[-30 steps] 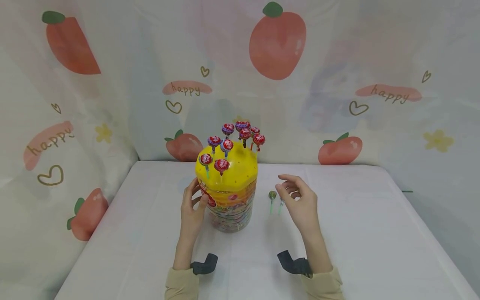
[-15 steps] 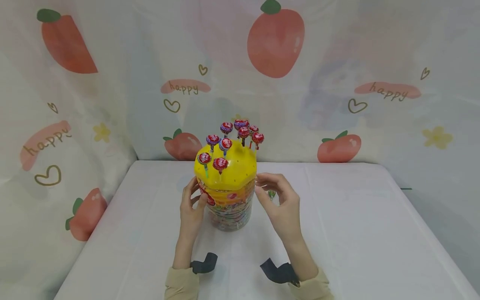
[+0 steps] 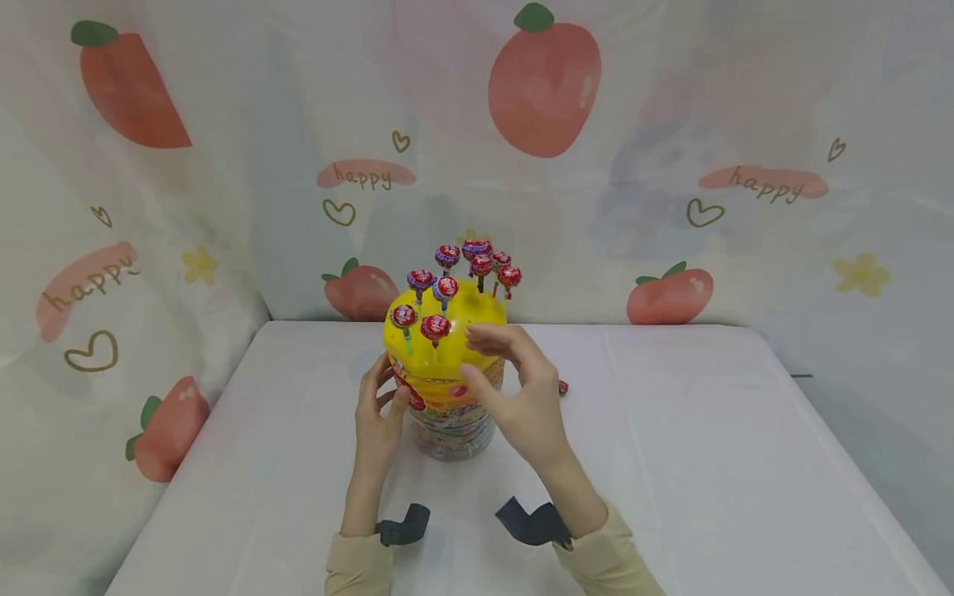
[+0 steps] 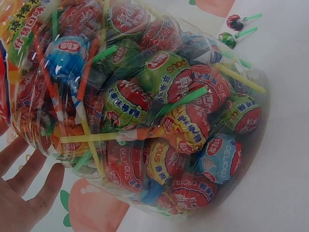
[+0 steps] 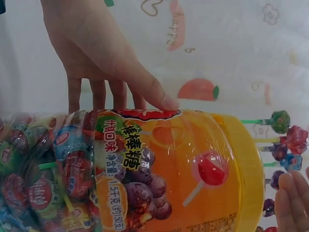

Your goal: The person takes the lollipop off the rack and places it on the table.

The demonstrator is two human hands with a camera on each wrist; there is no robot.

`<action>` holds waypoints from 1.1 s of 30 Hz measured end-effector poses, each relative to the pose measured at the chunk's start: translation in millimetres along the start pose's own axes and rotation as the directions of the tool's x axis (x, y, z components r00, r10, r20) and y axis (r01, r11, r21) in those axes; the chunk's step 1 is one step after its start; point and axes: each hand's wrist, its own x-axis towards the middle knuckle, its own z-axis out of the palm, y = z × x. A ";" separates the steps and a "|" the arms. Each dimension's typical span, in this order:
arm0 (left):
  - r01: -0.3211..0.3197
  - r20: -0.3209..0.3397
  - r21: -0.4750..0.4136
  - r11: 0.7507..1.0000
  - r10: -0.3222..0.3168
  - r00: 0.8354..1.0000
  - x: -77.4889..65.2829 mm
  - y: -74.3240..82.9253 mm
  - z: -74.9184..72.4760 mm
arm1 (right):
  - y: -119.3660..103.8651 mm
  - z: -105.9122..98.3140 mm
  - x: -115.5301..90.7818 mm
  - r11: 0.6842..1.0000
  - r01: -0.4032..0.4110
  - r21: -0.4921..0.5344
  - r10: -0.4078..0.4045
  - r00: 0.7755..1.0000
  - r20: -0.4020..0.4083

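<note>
A clear plastic jar full of wrapped lollipops stands upright under a yellow lid. Several red- and purple-wrapped lollipops stick up from the lid by their sticks. My left hand holds the jar's left side; the right wrist view shows its thumb on the label and its fingers behind. My right hand hovers at the lid's right front, thumb and fingers apart with nothing between them. In the right wrist view only its fingertips show, beside the lid and sticks.
Two loose lollipops, one red-topped and one green, lie on the white tablecloth right of the jar. My right hand mostly hides them in the head view. A printed curtain hangs around the table's back and sides.
My right hand has moved left from beside the loose lollipops to the lid's right front, its thumb and fingers spreading apart. The left hand stays on the jar.
</note>
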 end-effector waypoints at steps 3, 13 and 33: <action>-0.001 -0.001 0.002 1.000 0.001 1.000 0.1 0.3 -0.5 | -1.9 3.7 4.4 1.000 0.006 -0.011 -0.006 1.000 0.003; -0.014 0.004 -0.015 1.000 0.014 1.000 1.0 0.4 -1.3 | -6.6 13.2 15.1 1.000 0.010 -0.019 -0.009 0.999 0.034; 0.024 0.000 0.004 1.000 -0.024 1.000 0.1 13.8 -1.3 | -3.3 27.7 22.0 0.999 -0.039 0.032 0.039 0.999 0.006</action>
